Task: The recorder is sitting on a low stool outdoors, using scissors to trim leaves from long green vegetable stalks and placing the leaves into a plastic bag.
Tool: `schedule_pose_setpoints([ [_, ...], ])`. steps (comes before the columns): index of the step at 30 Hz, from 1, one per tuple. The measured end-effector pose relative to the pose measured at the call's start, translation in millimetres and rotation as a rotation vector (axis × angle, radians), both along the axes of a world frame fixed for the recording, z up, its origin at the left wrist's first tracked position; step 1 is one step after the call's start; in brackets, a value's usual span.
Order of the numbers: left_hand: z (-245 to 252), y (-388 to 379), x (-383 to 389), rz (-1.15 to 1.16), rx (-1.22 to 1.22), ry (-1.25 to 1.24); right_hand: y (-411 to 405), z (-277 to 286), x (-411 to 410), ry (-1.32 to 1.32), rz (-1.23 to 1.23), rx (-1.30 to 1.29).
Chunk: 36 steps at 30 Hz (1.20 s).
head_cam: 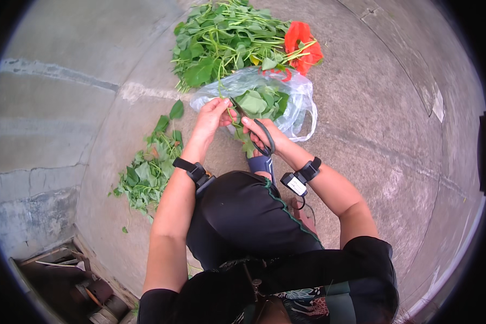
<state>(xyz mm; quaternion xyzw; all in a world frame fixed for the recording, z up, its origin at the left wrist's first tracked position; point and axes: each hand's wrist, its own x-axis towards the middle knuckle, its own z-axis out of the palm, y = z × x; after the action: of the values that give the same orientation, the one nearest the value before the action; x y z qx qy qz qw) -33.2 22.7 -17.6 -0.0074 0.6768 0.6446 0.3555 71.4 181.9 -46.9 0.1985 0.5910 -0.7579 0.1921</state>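
Note:
Between the fingertips of my left hand [215,116] is a thin green leafy stem [231,115], its leaves hanging down toward my foot. My right hand [266,133] grips a pair of scissors [268,141] by the dark handles. Their blades point up and left, close to the stem at my left fingertips; whether they touch it is hard to tell. Just beyond both hands a clear plastic bag [303,95] lies with its mouth toward me, and loose green leaves [257,102] are inside it.
A big heap of leafy stems [227,44] lies past the bag, with a red plastic bag [303,46] at its right end. Left of my knee is a smaller pile of cut greens [148,172]. A concrete wall [36,150] and a recess holding pots [99,291] border the left.

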Motion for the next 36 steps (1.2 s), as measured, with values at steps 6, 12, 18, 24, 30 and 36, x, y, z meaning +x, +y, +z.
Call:
schedule_pose_setpoints([
  [6, -26.9, -17.5, -3.2, -0.112, 0.013, 0.097, -6.2, 6.2, -16.6, 0.025, -0.036, -0.038],
  [12, -14.3, -5.6, 1.8, -0.102, -0.162, 0.03, 9.4, -13.2, -19.5, -0.004, -0.081, -0.029],
  [18, 6.5, -11.9, -9.1, 0.188, 0.056, 0.227, 29.1, -15.9, 1.9, 0.024, -0.124, 0.078],
  [24, 5.1, -11.5, -12.2, 0.252, 0.036, 0.268, 14.1, 30.4, 34.5, 0.116, 0.053, 0.068],
  [30, 0.3, 2.9, -3.0, 0.157, 0.038, 0.285, 1.4, 16.5, 18.6, 0.025, 0.063, -0.005],
  [36, -10.1, -0.3, -5.8, 0.131, -0.015, 0.308, 4.9, -12.7, 2.8, 0.058, -0.08, 0.04],
])
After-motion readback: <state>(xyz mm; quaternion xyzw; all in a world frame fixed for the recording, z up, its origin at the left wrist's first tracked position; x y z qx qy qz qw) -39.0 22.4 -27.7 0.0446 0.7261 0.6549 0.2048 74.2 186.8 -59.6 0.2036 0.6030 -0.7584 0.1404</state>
